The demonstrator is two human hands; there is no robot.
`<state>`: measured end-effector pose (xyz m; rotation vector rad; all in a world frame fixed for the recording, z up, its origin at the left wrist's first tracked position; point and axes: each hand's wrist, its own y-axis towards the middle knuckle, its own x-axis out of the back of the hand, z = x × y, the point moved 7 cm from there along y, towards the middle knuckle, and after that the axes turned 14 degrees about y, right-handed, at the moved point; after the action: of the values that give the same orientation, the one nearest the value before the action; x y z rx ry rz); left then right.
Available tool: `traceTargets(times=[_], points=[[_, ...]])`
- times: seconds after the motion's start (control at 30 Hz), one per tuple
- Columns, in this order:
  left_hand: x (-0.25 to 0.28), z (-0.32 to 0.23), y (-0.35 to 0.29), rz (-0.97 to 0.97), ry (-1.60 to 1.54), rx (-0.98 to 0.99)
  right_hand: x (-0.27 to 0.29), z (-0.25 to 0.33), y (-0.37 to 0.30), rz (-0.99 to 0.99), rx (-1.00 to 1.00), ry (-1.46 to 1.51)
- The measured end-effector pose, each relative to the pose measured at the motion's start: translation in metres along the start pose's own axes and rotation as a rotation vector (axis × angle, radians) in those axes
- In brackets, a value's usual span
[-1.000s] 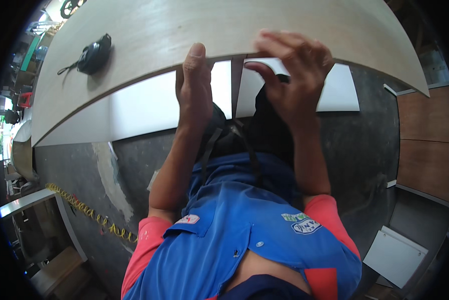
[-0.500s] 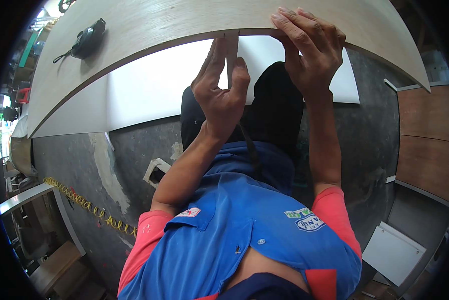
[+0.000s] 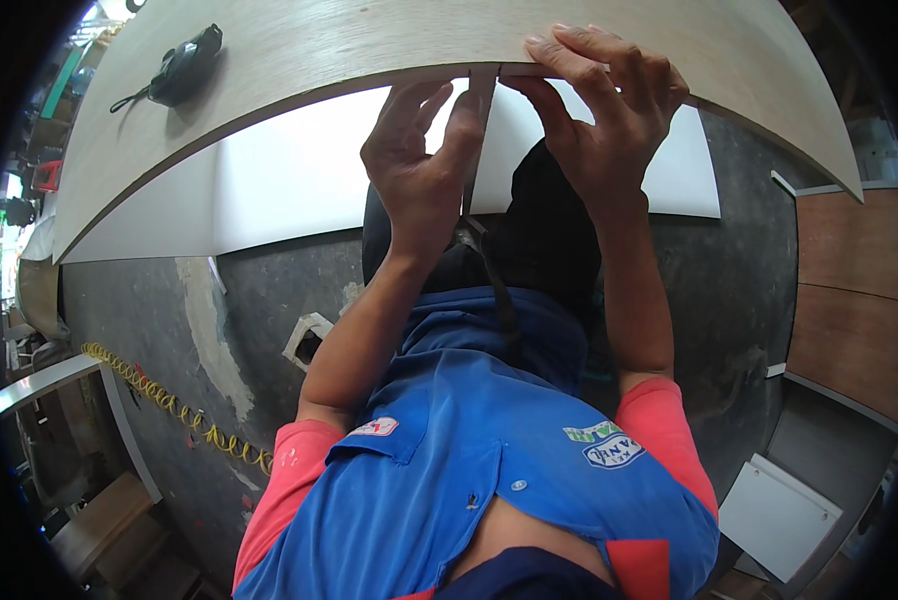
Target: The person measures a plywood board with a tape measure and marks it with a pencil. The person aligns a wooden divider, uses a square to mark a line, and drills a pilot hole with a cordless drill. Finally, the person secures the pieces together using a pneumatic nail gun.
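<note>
A pale plywood panel (image 3: 359, 35) spans the top of the view, its curved-looking front edge facing me. From that edge a narrow dark strip (image 3: 482, 130) runs down toward my lap. My left hand (image 3: 414, 160) is just left of the strip, its thumb lying along it. The fingers of this hand are bent and apart from the thumb, with their tips at the panel's edge. My right hand (image 3: 614, 115) grips the panel edge, fingers on the upper face and thumb below, the thumb tip close to the strip.
A black tape measure (image 3: 186, 68) with a strap lies on the panel at left. White sheet (image 3: 289, 185) shows under the panel. A yellow coiled hose (image 3: 169, 405) crosses the dark floor at left; brown boards (image 3: 849, 290) and a white panel (image 3: 779, 515) stand at right.
The strip has shifted slightly right along the panel edge. My left hand's fingers have bent and moved left of it, and my right hand's thumb has come closer to the strip.
</note>
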<state>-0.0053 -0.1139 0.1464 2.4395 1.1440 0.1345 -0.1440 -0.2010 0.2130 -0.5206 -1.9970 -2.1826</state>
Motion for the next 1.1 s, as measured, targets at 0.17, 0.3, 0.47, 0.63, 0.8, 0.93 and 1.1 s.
traceTargets(times=[0.17,0.3,0.47,0.63,0.8,0.93,1.1], points=[[-0.004,0.005,0.014,0.054,0.132,-0.131,0.002,0.001,0.002,0.006,-0.014,0.007],[-0.005,0.006,0.013,0.050,0.119,-0.144,0.000,-0.001,0.000,0.001,-0.028,0.035],[-0.001,0.011,0.013,0.078,0.097,-0.103,0.001,-0.001,0.000,-0.014,-0.027,0.043],[-0.001,0.000,0.011,0.031,0.189,-0.202,0.001,-0.001,0.000,0.003,-0.049,0.055],[-0.004,-0.010,0.004,-0.116,0.523,-0.396,0.001,-0.002,-0.003,-0.018,-0.024,0.074],[-0.009,-0.019,0.005,-0.130,0.611,-0.559,0.003,0.002,0.000,0.007,-0.018,0.017],[-0.007,-0.015,0.008,-0.155,0.539,-0.565,-0.004,-0.008,-0.004,0.012,0.034,0.005]])
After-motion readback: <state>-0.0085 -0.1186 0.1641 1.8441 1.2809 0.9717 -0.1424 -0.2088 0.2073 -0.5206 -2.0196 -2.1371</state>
